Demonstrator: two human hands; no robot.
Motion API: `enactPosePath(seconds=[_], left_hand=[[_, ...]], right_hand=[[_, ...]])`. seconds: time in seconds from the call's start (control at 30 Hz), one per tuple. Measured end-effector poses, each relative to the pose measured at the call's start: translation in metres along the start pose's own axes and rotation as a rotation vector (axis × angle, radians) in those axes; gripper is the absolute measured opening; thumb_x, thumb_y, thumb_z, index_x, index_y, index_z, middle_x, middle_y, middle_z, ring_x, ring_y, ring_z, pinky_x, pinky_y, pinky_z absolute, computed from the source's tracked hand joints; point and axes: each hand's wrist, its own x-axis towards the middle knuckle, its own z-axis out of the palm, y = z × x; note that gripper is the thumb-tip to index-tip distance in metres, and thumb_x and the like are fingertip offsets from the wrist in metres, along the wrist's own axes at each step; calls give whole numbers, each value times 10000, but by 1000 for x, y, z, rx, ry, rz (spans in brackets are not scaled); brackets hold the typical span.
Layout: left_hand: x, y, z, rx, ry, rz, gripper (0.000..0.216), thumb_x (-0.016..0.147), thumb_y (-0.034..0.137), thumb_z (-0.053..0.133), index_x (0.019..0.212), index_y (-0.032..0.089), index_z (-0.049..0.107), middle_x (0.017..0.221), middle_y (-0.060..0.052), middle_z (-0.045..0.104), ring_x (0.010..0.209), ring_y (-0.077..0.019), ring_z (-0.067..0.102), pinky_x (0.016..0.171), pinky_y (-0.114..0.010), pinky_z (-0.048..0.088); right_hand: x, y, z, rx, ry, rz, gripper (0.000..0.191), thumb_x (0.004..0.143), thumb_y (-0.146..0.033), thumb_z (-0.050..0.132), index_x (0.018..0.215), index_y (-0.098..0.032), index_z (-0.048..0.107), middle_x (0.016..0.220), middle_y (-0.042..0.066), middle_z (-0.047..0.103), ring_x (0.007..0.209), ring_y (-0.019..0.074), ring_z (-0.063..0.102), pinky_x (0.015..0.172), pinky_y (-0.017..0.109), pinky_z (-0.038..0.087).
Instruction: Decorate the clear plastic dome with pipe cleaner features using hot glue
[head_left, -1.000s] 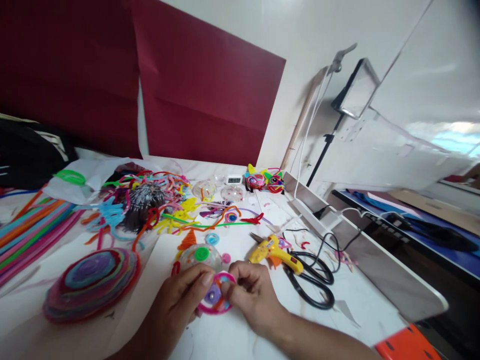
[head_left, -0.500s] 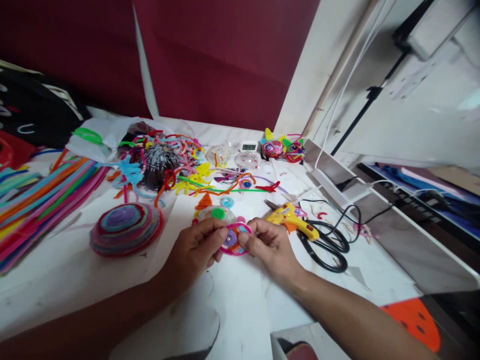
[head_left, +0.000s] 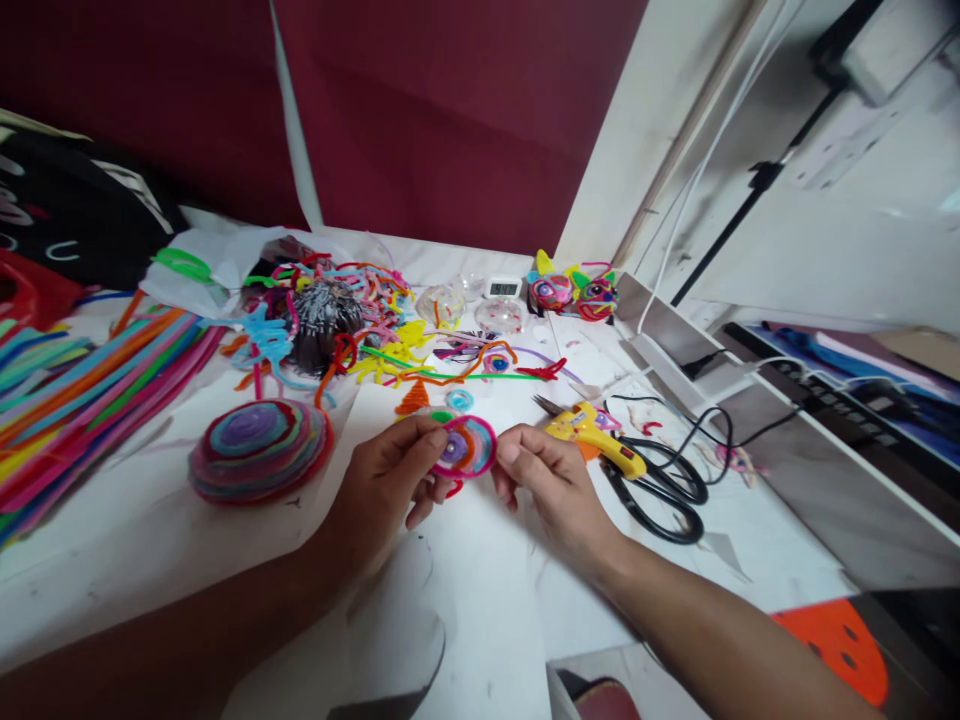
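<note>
A round disc of coiled pipe cleaners, with a magenta rim and purple, orange and pale blue inside, is pinched at its left edge by my left hand. Just at the disc's right edge is my right hand, thumb and index finger pressed together; what lies between them, if anything, is too small to make out. Behind the disc, partly hidden, is a piece with a green spot. An orange pipe-cleaner triangle and a small light-blue coil lie beyond on white paper.
To the right lie a yellow glue gun and black-handled scissors, with cables. At left are a large coiled dome and bundled pipe cleaners. Clear domes, a small clock and decorated figures stand behind.
The disc has tipped up to show more of its face and risen slightly. My right thumb has slid off its face to the right edge; my left hand keeps its pinch.
</note>
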Motion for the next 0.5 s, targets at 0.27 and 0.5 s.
enactPosePath(seconds=[0.27,0.5], left_hand=[[0,0,1,6,-53,6,222,824,382,627,776,175,564,519,41,545,394,-71,462,302,-126,309],[-3,-2,0,202,-152,5,240,857,376,563,740,166,572,481,49,528,334,-42,377,321,-137,287]], right_hand=[[3,2,-1,79,11,47,346,818,-472,624,664,-167,566,517,-24,546,460,87,440,451,216,369],[3,5,-1,37,-8,54,322,810,-457,647,678,-173,573,499,-54,481,445,83,418,432,218,331]])
